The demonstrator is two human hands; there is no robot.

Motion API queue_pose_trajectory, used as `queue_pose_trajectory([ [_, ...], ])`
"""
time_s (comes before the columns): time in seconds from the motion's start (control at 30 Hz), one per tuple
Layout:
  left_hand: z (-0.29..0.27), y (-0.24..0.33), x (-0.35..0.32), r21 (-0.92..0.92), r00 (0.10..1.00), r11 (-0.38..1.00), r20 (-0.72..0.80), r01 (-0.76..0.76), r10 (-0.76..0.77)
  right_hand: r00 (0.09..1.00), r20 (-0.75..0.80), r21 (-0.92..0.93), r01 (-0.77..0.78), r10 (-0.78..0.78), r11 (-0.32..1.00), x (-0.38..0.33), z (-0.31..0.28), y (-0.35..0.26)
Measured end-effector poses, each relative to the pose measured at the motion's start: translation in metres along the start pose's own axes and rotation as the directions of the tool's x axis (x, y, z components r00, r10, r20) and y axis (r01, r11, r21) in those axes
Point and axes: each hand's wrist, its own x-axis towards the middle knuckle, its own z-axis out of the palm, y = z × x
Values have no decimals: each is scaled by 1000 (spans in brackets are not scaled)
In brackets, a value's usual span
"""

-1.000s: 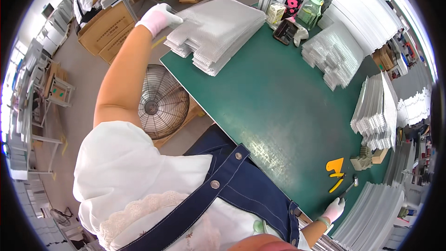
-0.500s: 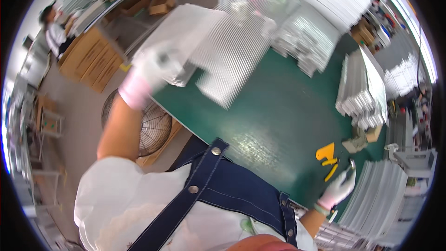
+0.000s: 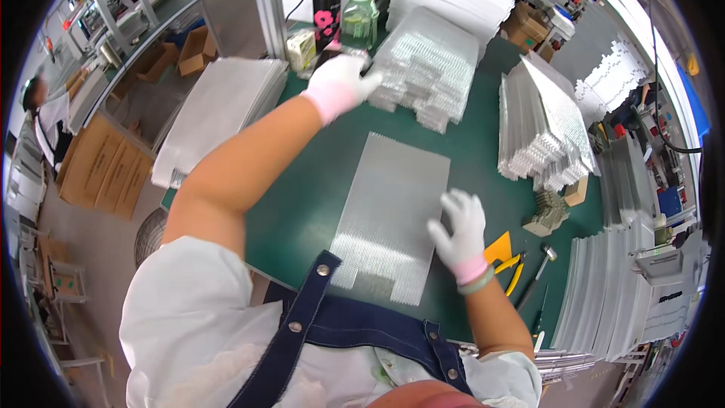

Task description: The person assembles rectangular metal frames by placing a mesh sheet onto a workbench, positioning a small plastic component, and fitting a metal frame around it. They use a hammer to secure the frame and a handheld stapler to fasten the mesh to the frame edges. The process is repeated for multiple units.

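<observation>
A ridged, silvery metal sheet (image 3: 393,204) with notched ends lies flat on the green table in front of me. Beside its right edge, my right hand (image 3: 459,233) is open in a white glove with a pink cuff, fingers spread. Farther off, my left hand (image 3: 337,87), gloved the same way, is bent around a small dark object (image 3: 368,66), mostly hidden by the fingers. That hand is between a small box (image 3: 301,49) and a pile of ridged sheets (image 3: 429,60). Right of my right hand lie yellow-handled pliers (image 3: 515,268), an orange flat piece (image 3: 498,248) and a hammer (image 3: 538,276).
A pale stack of sheets (image 3: 219,109) stands at the table's left. A black flowered bottle (image 3: 326,11) and a green bottle (image 3: 359,19) stand at the back. More sheet stacks (image 3: 540,121) line the right side, near small blocks (image 3: 547,213). A person (image 3: 49,117) is at far left.
The ridged sheet, earlier beside the left stack, now lies flat before me. My right hand has left the hammer and come to the sheet. My left hand has moved toward the bottles. The view has turned.
</observation>
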Motion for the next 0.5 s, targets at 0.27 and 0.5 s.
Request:
queue_pose_trajectory([
  [0.27,49,-1,166,111,975,973,71,204,-212,822,114,306,-564,558,767,227,44,130],
  [0.5,16,46,155,284,983,941,-57,184,-175,851,-18,528,-438,526,728,270,32,122],
])
